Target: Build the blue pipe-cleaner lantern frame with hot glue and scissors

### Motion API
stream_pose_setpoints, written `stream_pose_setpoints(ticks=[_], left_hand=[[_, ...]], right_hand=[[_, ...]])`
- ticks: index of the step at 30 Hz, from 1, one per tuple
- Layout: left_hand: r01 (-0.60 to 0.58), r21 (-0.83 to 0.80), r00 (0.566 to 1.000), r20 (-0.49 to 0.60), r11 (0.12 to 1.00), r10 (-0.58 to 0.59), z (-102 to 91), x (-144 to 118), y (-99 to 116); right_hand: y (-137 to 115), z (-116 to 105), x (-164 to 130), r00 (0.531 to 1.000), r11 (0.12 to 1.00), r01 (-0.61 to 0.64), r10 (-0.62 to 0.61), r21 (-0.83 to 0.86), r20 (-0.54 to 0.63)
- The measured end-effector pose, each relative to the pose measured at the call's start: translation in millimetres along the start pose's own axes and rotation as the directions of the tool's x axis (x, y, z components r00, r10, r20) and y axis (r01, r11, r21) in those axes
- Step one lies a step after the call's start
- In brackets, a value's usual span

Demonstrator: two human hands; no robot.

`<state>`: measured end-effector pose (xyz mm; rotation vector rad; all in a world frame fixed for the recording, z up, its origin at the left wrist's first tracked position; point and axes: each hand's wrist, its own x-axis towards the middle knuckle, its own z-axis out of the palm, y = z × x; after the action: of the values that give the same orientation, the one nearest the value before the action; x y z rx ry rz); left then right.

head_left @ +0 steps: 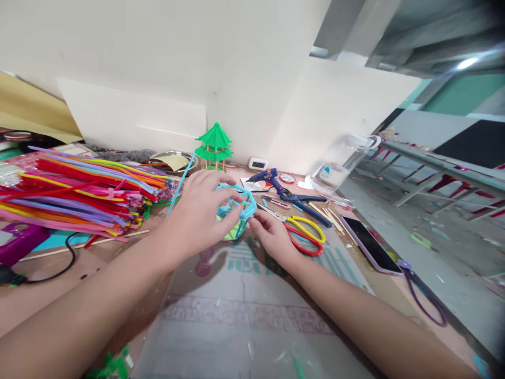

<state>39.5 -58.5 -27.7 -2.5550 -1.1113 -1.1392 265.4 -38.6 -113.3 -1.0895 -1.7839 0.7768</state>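
Resting at table centre, a light-blue straw frame [236, 202] is gripped by 2 hands. Left hand [199, 210] fingers are curled over it at 9 o'clock; right hand [272, 234] fingertips pinch its 3 o'clock edge. Scissors [303, 231] lie just beside at 3 o'clock.

left hand [197, 210] + right hand [272, 237] | grip blue straw frame [239, 202]

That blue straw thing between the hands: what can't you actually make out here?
Head view only:
- Blue straw frame: its left side is hidden behind the left hand, so its whole shape is unclear.
- Right hand: fingertips touch the frame, but the grip is too small to judge.
- Green piece under the frame: mostly covered.
- Small digital display: digits too small to read.
- Pile of coloured straws: cut off by the left edge.
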Motion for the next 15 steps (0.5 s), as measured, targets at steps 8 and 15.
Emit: stream_pose_setpoints(ticks=[8, 15], left_hand=[[-0.013, 0.055, 1.0, -0.027, 0.998, 0.015, 5.1, -19, 2], [-0.062, 0.13, 0.998, -0.022, 0.99, 0.065, 6.2, -24, 0]], right_hand=[[-9, 2, -4, 0.999, 0.992, -0.028, 0.031, -0.12, 0.019], [-11, 4, -6, 1.0, 0.991, -0.013, 0.017, -0.136, 0.027]])
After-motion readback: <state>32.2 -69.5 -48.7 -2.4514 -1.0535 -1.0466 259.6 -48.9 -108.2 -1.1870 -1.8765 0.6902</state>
